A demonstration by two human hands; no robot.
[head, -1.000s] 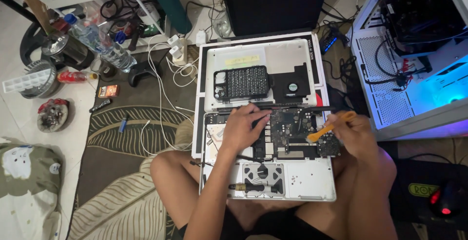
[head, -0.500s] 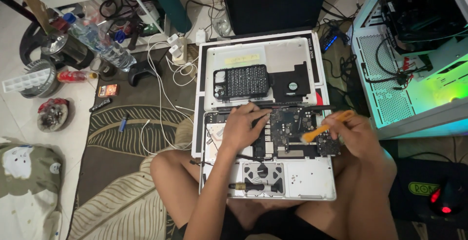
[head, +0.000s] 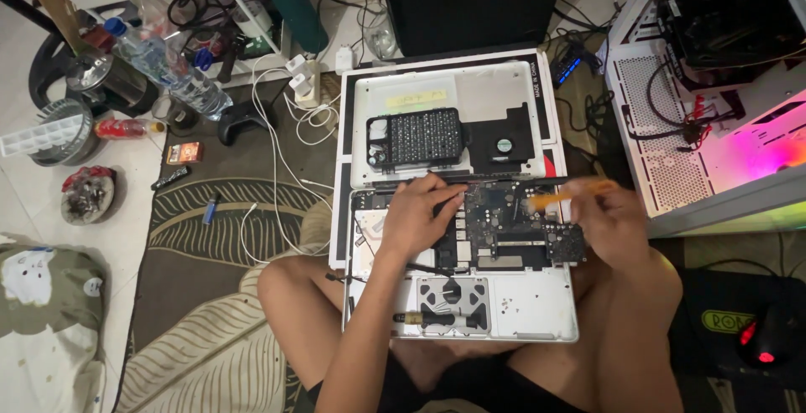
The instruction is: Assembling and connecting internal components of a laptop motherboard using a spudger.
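**Opened laptop under repair on a person's lap**

A cluttered floor seen from above, with a dark rug patterned in pale leaf shapes (head: 210, 237); a person sits cross-legged on it, bare knees spread; an opened silver laptop base with its bottom cover off (head: 537, 304) rests across the lap, its dark green circuit board (head: 504, 224) exposed in the upper half and the underside of the trackpad showing below.

The left hand (head: 416, 216) lies flat on the left part of the board, fingers curled loosely down against it, pinching nothing that can be seen; the right hand (head: 613, 220) hovers at the board's right edge, its fingers pressed together around a slim orange plastic pry tool (head: 567, 196), whose blurred tip points left over the board.

Just beyond the laptop lies the removed silver bottom cover (head: 495, 94), and on it sit a black rectangular case of screwdriver bits (head: 416, 138) and a small black fan part (head: 504, 140); a black upright box stands behind.

To the right, a white perforated computer case (head: 655, 128) glows pink inside; to the left, white cables (head: 285, 169), a clear plastic water bottle with a blue cap (head: 164, 65) and a black game controller (head: 243, 119) lie scattered.
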